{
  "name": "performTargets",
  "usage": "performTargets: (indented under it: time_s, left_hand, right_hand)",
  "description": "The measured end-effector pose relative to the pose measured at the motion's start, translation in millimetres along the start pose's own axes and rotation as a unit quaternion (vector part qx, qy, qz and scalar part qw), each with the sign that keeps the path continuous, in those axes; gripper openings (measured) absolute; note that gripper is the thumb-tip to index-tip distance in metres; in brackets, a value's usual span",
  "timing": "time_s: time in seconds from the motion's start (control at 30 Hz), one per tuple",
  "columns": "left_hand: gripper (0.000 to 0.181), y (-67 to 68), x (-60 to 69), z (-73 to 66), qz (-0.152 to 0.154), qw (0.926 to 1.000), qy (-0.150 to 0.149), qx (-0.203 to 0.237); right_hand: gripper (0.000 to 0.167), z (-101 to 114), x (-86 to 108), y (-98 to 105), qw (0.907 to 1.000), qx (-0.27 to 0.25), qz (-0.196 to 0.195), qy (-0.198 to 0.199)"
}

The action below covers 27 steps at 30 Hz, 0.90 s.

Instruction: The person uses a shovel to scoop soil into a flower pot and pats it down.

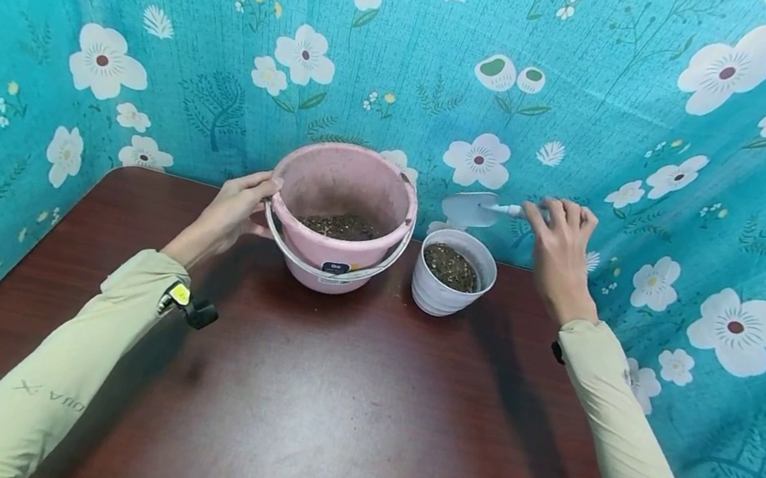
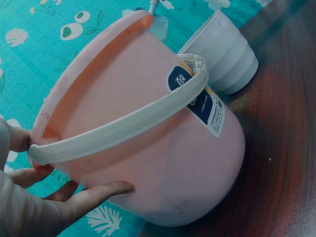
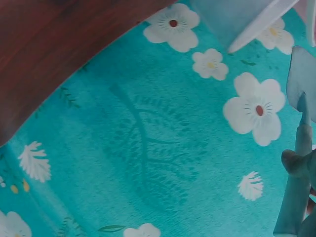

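Firstly, trowel (image 1: 477,207), one, pale grey-blue: raised in the air near the pot, blade pointing toward the bucket side, apart from the pot's rim in the right wrist view. Right hand (image 1: 564,248): fingers and thumb clamped on the trowel's handle.

Pot (image 1: 432,296), one, whitish, ridged wall: upright on the table, just beside the bucket; dark, speckled soil (image 1: 450,267) inside.

Bucket (image 1: 335,250), one, pink: on the table, left of the pot; more of the same soil (image 1: 343,226) at the bottom. White carrying handle (image 2: 123,128), swung down across the near side. Dark blue and white label (image 2: 212,113) on the wall. Left hand (image 1: 223,212): clamped on the bucket's rim by the handle's end, one digit stretched along the outer wall.

Crumbs (image 2: 242,102), a few, by the pot's base. Table (image 1: 326,399), dark reddish brown, glossy. Sleeves (image 1: 67,355), two, pale yellowish; strapped device (image 1: 179,294) with a yellow piece at the left cuff. Cloth (image 1: 397,64), turquoise, printed with white flowers and leaves, hanging behind.
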<state>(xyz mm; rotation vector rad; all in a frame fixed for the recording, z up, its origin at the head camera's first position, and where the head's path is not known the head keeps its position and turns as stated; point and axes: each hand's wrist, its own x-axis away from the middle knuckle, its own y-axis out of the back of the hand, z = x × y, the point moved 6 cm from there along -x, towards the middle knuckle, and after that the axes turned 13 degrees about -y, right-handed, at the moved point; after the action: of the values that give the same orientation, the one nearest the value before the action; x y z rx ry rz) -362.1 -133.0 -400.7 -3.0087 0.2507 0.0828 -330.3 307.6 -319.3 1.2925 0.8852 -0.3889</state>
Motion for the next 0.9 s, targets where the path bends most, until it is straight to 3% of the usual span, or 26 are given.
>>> performTargets:
  time_s: [0.43, 0.6, 0.9]
  left_hand:
    - [0.061, 0.6, -0.2, -0.2, -0.002, 1.0000, 0.003, 0.001]
    - [0.062, -0.1, 0.1, 0.4, -0.002, 1.0000, 0.003, 0.007]
    - [0.062, -1.0, 0.6, -0.7, -0.006, 1.0000, 0.000, -0.004]
  right_hand:
    - [0.031, 49, -36.3, -10, 0.9993, -0.015, -0.024, 0.024]
    - [0.042, 73, -45.6, -17, 0.9987, -0.009, -0.013, 0.047]
    - [0.044, 113, -58.4, -32, 0.9967, 0.002, 0.001, 0.081]
